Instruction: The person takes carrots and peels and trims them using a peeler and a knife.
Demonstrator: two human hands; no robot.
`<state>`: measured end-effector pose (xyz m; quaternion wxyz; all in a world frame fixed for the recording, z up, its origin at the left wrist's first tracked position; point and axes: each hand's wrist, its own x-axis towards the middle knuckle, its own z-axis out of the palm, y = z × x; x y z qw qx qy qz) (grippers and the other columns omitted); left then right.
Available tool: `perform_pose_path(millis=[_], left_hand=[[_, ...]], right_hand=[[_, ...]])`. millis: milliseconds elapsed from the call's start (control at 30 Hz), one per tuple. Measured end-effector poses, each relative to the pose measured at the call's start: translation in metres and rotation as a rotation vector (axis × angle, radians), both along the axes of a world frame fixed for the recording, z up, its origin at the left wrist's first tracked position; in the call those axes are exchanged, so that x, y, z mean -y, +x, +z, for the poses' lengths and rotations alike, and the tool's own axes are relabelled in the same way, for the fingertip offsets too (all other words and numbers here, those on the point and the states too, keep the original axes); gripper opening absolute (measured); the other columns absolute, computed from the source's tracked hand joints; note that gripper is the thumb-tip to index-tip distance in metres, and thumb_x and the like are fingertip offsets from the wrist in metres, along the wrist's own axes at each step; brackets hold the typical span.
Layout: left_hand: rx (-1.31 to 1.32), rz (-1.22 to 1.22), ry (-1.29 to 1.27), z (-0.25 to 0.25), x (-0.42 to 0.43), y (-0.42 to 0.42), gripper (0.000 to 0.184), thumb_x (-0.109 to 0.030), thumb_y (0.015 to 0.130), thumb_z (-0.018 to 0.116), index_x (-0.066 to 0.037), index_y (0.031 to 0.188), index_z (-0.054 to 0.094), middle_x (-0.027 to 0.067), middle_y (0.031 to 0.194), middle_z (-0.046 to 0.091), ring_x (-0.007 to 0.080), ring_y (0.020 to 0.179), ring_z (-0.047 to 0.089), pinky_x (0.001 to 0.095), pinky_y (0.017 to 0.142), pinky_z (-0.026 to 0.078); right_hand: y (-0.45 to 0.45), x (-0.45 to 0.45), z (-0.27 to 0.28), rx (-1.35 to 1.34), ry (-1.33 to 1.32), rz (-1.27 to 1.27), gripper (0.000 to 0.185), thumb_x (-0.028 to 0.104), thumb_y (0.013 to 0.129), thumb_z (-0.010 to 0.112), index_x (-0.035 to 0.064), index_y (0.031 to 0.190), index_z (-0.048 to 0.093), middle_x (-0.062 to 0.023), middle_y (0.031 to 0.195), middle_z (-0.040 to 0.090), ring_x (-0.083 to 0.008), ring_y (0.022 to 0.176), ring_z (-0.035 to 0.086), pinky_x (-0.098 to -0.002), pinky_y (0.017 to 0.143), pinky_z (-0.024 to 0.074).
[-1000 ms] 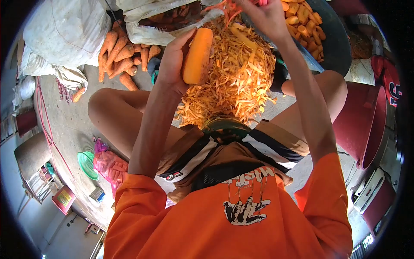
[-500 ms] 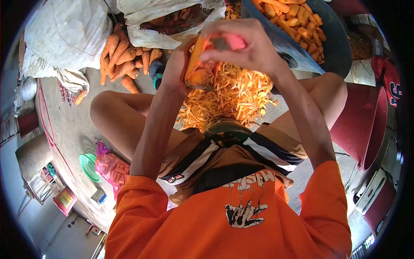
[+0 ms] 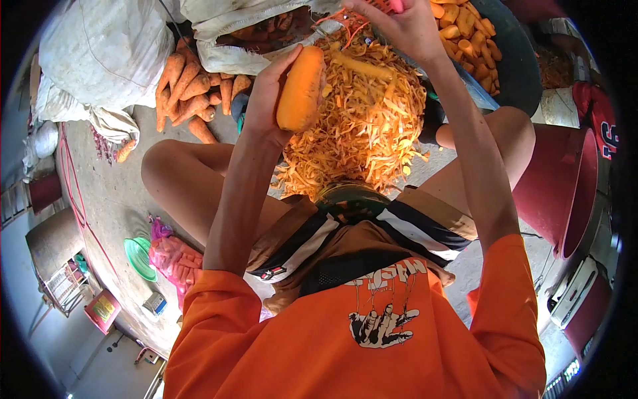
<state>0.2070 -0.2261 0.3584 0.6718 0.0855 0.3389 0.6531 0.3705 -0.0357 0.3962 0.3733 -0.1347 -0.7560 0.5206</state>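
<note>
My left hand [image 3: 269, 100] is wrapped round a thick carrot [image 3: 301, 90], its orange side bare of skin and facing the camera. Up at the top edge, my right hand [image 3: 409, 30] grips a pink and red peeler [image 3: 382, 6], partly cut off by the frame. A strand of peel hangs below the peeler. Between my legs, a large heap of orange peelings [image 3: 362, 126] lies beneath both hands.
Unpeeled carrots [image 3: 193, 90] lie on the floor beside white sacks [image 3: 103, 50]. Peeled carrots [image 3: 468, 40] fill a dark tub [image 3: 518, 60] at upper right. A red bin [image 3: 551, 186] stands right; a pink bag [image 3: 174, 259] and green basin [image 3: 139, 258] are left.
My right hand came down over the carrot half a second ago and is now back up and to the right, away from it. The carrot has stayed in my left hand.
</note>
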Motion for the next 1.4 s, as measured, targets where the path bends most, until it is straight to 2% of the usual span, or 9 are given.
perform_pose_path(millis=[100, 267, 333, 400, 467, 667, 867, 933, 1400], left_hand=[[-0.074, 0.07, -0.057, 0.005, -0.005, 0.003, 0.033, -0.031, 0.108, 0.055, -0.003, 0.123, 0.062, 0.0085, 0.105, 0.07, 0.0186, 0.085, 0.071, 0.0314, 0.062, 0.061], [-0.083, 0.063, -0.12, 0.002, 0.003, 0.0, 0.033, -0.031, 0.108, 0.054, -0.004, 0.123, 0.062, 0.0073, 0.103, 0.069, 0.0183, 0.085, 0.071, 0.0317, 0.062, 0.06], [-0.101, -0.005, -0.078, -0.002, 0.0, -0.003, 0.033, -0.032, 0.108, 0.054, -0.004, 0.123, 0.062, 0.0076, 0.104, 0.069, 0.0183, 0.086, 0.071, 0.0318, 0.062, 0.06], [-0.037, 0.009, -0.047, 0.001, -0.002, -0.001, 0.033, -0.032, 0.108, 0.053, -0.004, 0.122, 0.062, 0.0091, 0.103, 0.069, 0.0187, 0.086, 0.071, 0.0318, 0.061, 0.06], [-0.064, 0.052, -0.012, 0.005, -0.006, 0.005, 0.033, -0.031, 0.108, 0.053, -0.003, 0.122, 0.062, 0.0111, 0.102, 0.069, 0.0202, 0.084, 0.071, 0.0321, 0.06, 0.06], [0.056, -0.077, 0.107, -0.007, -0.002, -0.008, 0.034, -0.031, 0.108, 0.054, -0.003, 0.125, 0.062, 0.0128, 0.11, 0.068, 0.0212, 0.089, 0.07, 0.0325, 0.069, 0.062], [-0.099, 0.132, -0.154, 0.019, -0.005, 0.011, 0.034, -0.029, 0.109, 0.051, -0.002, 0.127, 0.061, 0.013, 0.113, 0.069, 0.0209, 0.09, 0.071, 0.0318, 0.071, 0.062], [-0.132, 0.101, -0.094, 0.002, 0.002, 0.004, 0.035, -0.029, 0.109, 0.05, -0.002, 0.129, 0.06, 0.0118, 0.111, 0.069, 0.0205, 0.089, 0.071, 0.031, 0.069, 0.061], [-0.072, 0.018, -0.033, 0.005, -0.002, -0.004, 0.038, -0.032, 0.106, 0.059, 0.0, 0.126, 0.061, 0.0093, 0.106, 0.069, 0.0182, 0.087, 0.07, 0.0319, 0.064, 0.06]], right_hand=[[-0.005, 0.036, -0.004, -0.081, -0.024, 0.115, 0.021, 0.015, 0.089, 0.085, 0.0031, 0.102, 0.074, -0.0013, 0.087, 0.068, -0.0048, 0.079, 0.058, -0.0234, 0.067, 0.0499], [-0.002, 0.023, -0.026, 0.097, 0.277, -0.006, 0.028, 0.016, 0.087, 0.087, 0.0043, 0.109, 0.073, -0.0027, 0.09, 0.07, -0.0062, 0.079, 0.06, -0.0259, 0.071, 0.052], [-0.002, 0.006, 0.002, -0.009, 0.039, -0.007, 0.036, 0.004, 0.101, 0.068, 0.0085, 0.081, 0.039, -0.0103, 0.089, 0.07, -0.017, 0.086, 0.074, -0.0299, 0.068, 0.0579], [-0.001, 0.02, 0.012, 0.108, -0.112, -0.086, 0.032, 0.003, 0.102, 0.066, 0.0075, 0.082, 0.041, -0.0113, 0.091, 0.071, -0.019, 0.086, 0.074, -0.0314, 0.069, 0.0594], [-0.002, 0.036, -0.01, 0.053, 0.252, 0.001, 0.03, 0.017, 0.087, 0.087, 0.0041, 0.111, 0.073, -0.0024, 0.091, 0.071, -0.0062, 0.079, 0.062, -0.0263, 0.071, 0.0534], [0.001, -0.01, -0.024, 0.074, 0.448, -0.229, 0.028, 0.026, 0.09, 0.084, 0.0047, 0.103, 0.071, -0.0051, 0.087, 0.074, -0.0118, 0.079, 0.071, -0.0298, 0.07, 0.0567], [0.001, 0.044, 0.007, 0.116, 0.396, 0.108, 0.037, 0.018, 0.087, 0.087, -0.0007, 0.115, 0.072, 0.0022, 0.079, 0.059, -0.0062, 0.072, 0.055, -0.0259, 0.068, 0.0505], [0.002, 0.028, -0.013, 0.161, 0.413, -0.036, 0.031, 0.031, 0.091, 0.083, 0.0046, 0.101, 0.071, -0.0065, 0.084, 0.073, -0.0117, 0.075, 0.069, -0.0302, 0.067, 0.0557], [0.006, -0.002, -0.002, 0.094, 0.36, -0.241, 0.02, 0.015, 0.092, 0.082, 0.0011, 0.101, 0.071, -0.0027, 0.092, 0.073, -0.0061, 0.079, 0.064, -0.0239, 0.066, 0.0521]])
